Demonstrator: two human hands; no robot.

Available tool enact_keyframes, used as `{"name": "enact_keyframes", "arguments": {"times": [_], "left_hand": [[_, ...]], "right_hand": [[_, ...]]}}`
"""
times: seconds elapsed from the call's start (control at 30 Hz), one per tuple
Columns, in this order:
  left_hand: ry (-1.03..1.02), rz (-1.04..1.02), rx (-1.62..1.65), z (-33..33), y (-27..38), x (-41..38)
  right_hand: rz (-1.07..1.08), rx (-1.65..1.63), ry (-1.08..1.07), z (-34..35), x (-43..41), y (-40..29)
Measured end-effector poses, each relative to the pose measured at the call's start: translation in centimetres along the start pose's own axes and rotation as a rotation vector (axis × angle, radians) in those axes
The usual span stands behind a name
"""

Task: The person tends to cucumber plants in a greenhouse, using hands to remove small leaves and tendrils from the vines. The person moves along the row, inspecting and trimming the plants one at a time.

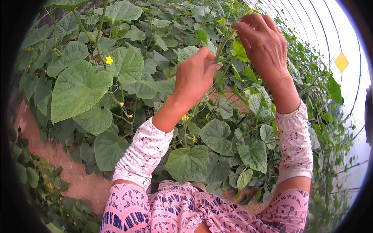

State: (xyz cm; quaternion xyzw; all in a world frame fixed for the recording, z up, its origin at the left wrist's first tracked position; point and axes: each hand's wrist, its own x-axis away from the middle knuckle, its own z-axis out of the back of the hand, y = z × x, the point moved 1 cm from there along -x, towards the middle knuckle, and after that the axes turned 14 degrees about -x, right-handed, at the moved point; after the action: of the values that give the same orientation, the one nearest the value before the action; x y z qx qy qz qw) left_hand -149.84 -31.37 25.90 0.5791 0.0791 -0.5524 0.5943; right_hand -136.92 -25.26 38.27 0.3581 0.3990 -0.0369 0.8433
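Observation:
Ahead of me, my left hand (195,78) grips the green stem (222,48) of a climbing vine, apparently cucumber, between thumb and bent fingers. Above and to the right, my right hand (263,46) is raised beside the same vine's upper shoot, its fingers curled. The fingertips are partly hidden, so whether they pinch anything does not show. A bright young leaf (239,50) sits between the two hands. Below them spread broad green leaves (216,136), with small yellow flowers (185,117) among the stems.
Left of my hands, another vine (100,38) climbs upright, bearing a large leaf (81,90) and a yellow flower (109,60). Bare soil (78,180) forms a path at lower left. At right, a yellow card (341,62) hangs by the ribbed, translucent greenhouse wall (316,26).

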Motion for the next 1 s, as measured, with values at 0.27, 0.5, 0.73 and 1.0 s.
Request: {"name": "enact_keyframes", "arguments": {"times": [0.27,0.5,0.73,1.0], "left_hand": [[-0.022,0.042,0.06,0.6,-0.2,-0.2],[0.079,-0.023,0.119,0.1,-1.2,1.3],[-0.011,0.11,0.12,4.1,-5.6,14.7],[-0.611,0.468,-0.174,4.2,-6.3,34.1]], "right_hand": [[-0.143,-0.18,0.179,0.5,-1.5,-1.0],[-0.553,-1.045,0.235,2.1,2.2,-5.3],[-0.615,-1.299,-1.148,3.7,13.9,-17.0],[-0.806,-1.4,-1.292,7.2,25.3,-27.6]]}}
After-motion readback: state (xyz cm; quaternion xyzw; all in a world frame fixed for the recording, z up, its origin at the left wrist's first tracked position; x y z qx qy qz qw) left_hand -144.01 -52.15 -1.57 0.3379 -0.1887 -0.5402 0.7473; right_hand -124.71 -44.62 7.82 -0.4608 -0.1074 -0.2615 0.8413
